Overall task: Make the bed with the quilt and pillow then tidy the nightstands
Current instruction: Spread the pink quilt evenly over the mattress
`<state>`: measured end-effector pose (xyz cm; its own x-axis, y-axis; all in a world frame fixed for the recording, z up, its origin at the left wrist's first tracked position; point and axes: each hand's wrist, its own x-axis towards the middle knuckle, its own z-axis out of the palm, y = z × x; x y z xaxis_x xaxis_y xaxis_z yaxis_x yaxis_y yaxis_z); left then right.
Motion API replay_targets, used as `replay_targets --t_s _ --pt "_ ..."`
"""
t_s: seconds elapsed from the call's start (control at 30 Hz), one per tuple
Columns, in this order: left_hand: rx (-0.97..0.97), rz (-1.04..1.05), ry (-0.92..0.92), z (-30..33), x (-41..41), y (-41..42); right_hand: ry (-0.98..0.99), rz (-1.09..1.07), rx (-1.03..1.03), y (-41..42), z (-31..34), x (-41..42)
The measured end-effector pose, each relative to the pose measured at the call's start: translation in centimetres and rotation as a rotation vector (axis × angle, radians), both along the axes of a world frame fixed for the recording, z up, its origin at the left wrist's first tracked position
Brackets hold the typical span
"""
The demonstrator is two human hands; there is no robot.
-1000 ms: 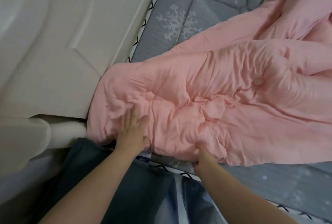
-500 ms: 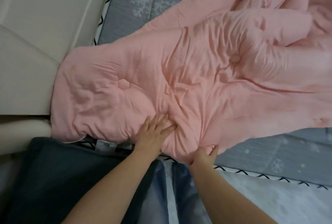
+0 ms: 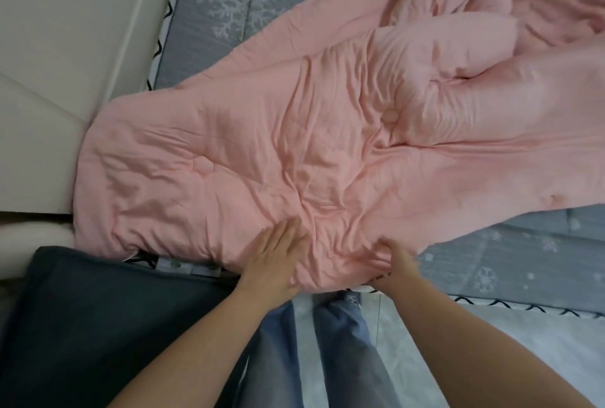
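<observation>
A wrinkled pink quilt [image 3: 294, 152] lies spread over the grey snowflake-patterned bed sheet [image 3: 235, 11], bunched up toward the upper right. Its near corner reaches the cream headboard [image 3: 65, 47]. My left hand [image 3: 276, 257] rests flat on the quilt's near edge, fingers together and stretched out. My right hand [image 3: 397, 260] is closed on a fold of the quilt's near edge at the side of the bed. No pillow is clearly in view.
A dark grey fabric-covered thing [image 3: 98, 325] stands at the lower left beside the bed. My jeans-clad legs [image 3: 327, 342] and a pale floor [image 3: 491, 332] are below. The sheet's zigzag border [image 3: 523, 307] marks the bed's near side.
Both hands have slid to the right along the quilt's near edge, away from the headboard corner. More of the quilt now lies flattened at the left, and the view has shifted right.
</observation>
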<state>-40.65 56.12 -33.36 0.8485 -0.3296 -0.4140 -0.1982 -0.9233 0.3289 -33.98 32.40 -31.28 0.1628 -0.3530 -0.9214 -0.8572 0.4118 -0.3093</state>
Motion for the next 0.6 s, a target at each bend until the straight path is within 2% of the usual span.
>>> replay_targets --t_s 0.13,0.2,0.33,0.43,0.53,0.6 --pt "-0.120 -0.052 -0.028 0.3 0.2 -5.0 -0.083 -0.125 0.041 -4.6 -1.7 1.4" --pt "-0.173 -0.088 -0.037 0.7 0.5 -7.1 -0.113 -0.110 0.061 -6.4 -1.1 2.3" --pt "-0.271 -0.034 0.012 1.8 1.7 -11.6 -0.284 -0.105 0.239 -8.6 1.3 3.5" --pt "-0.199 0.054 -0.048 2.9 2.8 -15.5 -0.438 -0.200 0.463 -10.2 1.9 3.5" --pt "-0.082 0.089 -0.218 4.6 4.4 -20.0 -0.494 -0.226 0.572 -12.2 2.9 2.9" --pt "-0.012 0.070 -0.262 5.6 5.9 -22.9 -0.532 -0.247 0.653 -14.0 3.6 2.4"
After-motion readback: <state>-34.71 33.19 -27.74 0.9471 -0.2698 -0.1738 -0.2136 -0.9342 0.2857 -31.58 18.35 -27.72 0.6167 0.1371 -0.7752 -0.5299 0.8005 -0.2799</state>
